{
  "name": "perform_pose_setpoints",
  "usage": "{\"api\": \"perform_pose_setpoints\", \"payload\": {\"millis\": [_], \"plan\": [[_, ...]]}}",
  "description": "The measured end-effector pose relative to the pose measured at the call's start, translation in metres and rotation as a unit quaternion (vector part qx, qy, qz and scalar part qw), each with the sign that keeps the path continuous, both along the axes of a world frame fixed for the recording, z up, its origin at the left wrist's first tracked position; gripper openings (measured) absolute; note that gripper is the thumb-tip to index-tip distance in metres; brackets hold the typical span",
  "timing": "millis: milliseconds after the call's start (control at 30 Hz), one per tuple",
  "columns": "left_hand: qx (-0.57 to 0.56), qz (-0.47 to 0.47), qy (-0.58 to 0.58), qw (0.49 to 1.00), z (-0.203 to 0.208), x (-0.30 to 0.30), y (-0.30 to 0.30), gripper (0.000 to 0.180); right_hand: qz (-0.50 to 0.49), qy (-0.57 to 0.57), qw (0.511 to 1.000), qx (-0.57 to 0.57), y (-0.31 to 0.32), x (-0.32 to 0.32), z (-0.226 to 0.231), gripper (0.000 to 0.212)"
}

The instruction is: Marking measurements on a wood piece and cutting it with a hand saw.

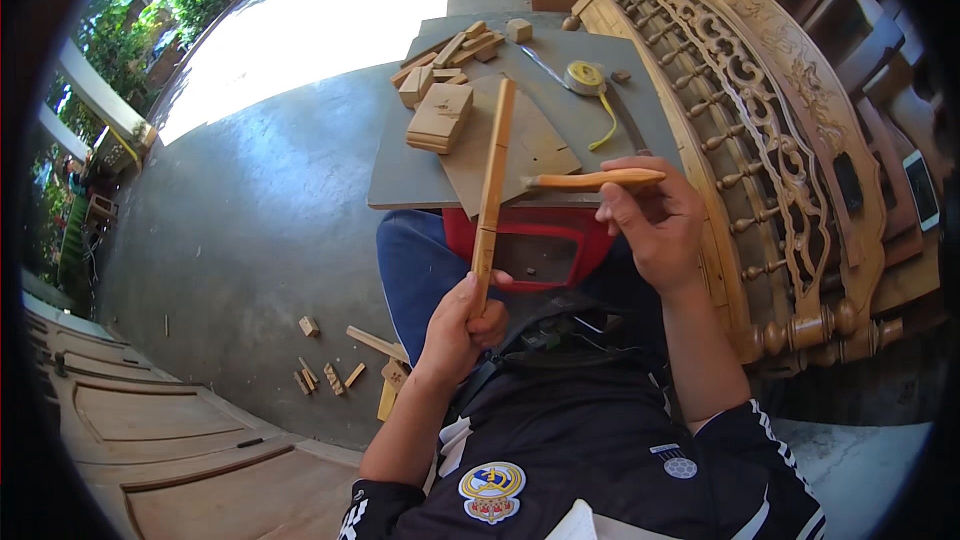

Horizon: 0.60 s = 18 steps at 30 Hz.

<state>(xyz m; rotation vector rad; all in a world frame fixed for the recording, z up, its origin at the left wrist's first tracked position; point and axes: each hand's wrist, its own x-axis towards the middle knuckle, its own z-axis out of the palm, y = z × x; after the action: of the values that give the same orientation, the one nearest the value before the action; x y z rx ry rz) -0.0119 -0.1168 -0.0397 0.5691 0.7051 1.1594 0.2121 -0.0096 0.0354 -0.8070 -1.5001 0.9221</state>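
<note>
My left hand (455, 333) is closed around the lower end of a long, narrow wooden strip (494, 160), which stands nearly upright in front of the work table. Several dark lines cross the strip. Between the thumb and fingers of my right hand (662, 230) is a slim, wooden-handled brush (605, 179). It lies almost level, its dull tip pointing left, a little to the right of the strip and apart from it. Behind the strip, a flat wooden board (535, 145) rests on the grey table (400, 175), with stacked wood blocks (440, 117) at its left.
On the table, a yellow tape measure (585, 78) lies near more wood offcuts (455, 48). A red plastic stool (462, 240) shows between my knees. Carved wooden furniture (740, 110) stands close on my right. Wood scraps (330, 378) and panelled doors (170, 415) lie at lower left.
</note>
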Motion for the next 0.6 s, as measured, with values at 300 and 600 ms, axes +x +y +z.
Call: {"api": "perform_pose_setpoints", "payload": {"millis": [300,600], "plan": [[0.027,0.099,0.071,0.992,0.017,-0.004,-0.014,0.042,0.008,-0.07,0.996,0.059,-0.011,-0.004,-0.029,0.026],[0.01,0.058,0.0,0.998,0.043,-0.001,-0.031,0.044,-0.185,-0.084,0.964,0.171,0.004,0.008,-0.035,0.027]]}}
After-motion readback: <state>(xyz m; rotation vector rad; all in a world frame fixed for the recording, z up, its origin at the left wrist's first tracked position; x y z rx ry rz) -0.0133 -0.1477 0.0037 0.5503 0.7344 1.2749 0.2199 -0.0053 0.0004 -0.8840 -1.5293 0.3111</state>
